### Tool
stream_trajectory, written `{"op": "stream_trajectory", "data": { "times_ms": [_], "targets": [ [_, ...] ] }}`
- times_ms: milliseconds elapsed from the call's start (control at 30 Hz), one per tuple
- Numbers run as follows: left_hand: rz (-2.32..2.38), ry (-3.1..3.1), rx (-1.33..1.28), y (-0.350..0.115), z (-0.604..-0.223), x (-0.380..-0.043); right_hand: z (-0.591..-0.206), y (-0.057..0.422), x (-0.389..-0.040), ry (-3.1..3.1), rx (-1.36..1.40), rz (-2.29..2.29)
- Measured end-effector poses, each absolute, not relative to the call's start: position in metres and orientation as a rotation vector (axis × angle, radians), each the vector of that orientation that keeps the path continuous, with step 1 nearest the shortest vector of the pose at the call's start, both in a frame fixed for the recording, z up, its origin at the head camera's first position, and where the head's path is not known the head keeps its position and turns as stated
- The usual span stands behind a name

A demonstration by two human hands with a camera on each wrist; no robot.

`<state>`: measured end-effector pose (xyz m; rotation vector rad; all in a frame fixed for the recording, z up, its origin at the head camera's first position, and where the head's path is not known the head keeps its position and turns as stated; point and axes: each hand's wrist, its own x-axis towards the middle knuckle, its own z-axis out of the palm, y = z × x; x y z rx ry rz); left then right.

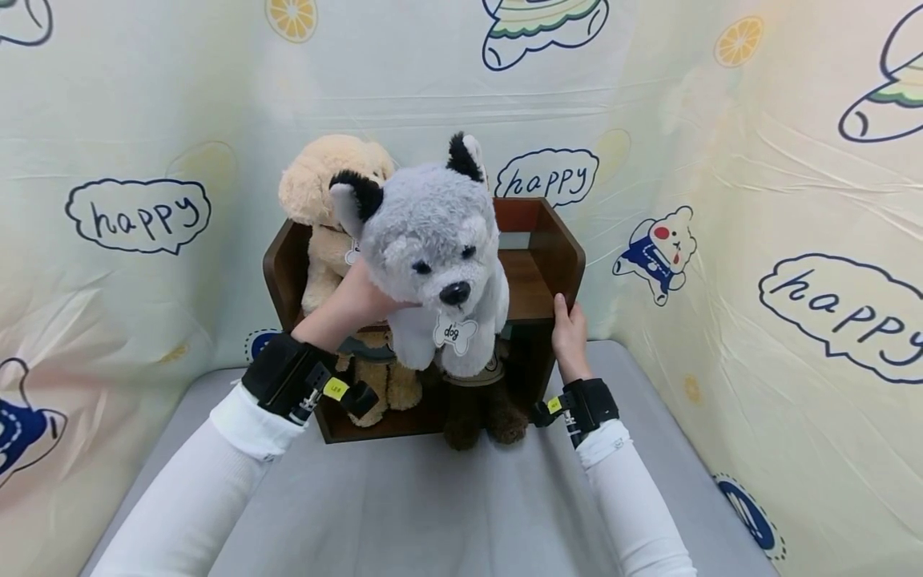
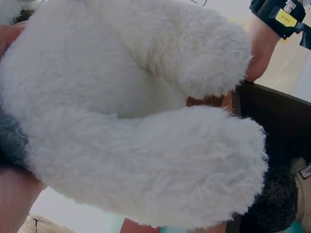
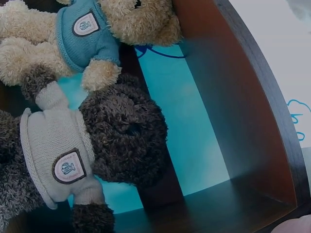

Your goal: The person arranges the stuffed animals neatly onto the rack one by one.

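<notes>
A grey and white plush husky (image 1: pixel 433 216) with black-edged ears and a bone-shaped "dog" tag hangs in front of the wooden shelf (image 1: pixel 566 256). My left hand (image 1: pixel 368 292) grips it from the left, and its white legs (image 2: pixel 194 160) fill the left wrist view. Some of the fingers are hidden by the fur. With my right hand (image 1: pixel 570 330) I hold the front edge of the shelf's right side panel. A cream plush dog (image 1: pixel 328 184) sits on the left of the top level, partly behind the husky.
On the lower level lie a tan teddy bear (image 3: pixel 92 29) in a blue sweater and a dark brown one (image 3: pixel 126 131) in a beige sweater. The shelf stands on a grey-covered table (image 1: pixel 433 513). Printed curtains (image 1: pixel 130 104) surround it.
</notes>
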<state>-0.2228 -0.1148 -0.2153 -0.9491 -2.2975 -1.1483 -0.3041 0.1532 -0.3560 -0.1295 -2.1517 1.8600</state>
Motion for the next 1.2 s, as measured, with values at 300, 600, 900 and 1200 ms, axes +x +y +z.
{"op": "stream_trajectory", "data": {
  "times_ms": [300, 600, 900, 1200],
  "targets": [
    [-1.478, -2.217, -0.954, -0.109, -0.215, -0.244, -0.356, 0.153, -0.303, -2.167, -0.162, 1.875],
    [-1.535, -2.18, -0.927, -0.105, -0.219, -0.259, -0.356, 0.153, -0.304, -2.164, -0.152, 1.861],
    [-1.613, -2.282, -0.827, -0.103, -0.216, -0.275, -0.355, 0.153, -0.305, -2.182, -0.158, 1.828],
    [-1.661, -2.309, -0.809, -0.098, -0.216, -0.291, -0.355, 0.154, -0.304, -2.183, -0.154, 1.842]
  ]
}}
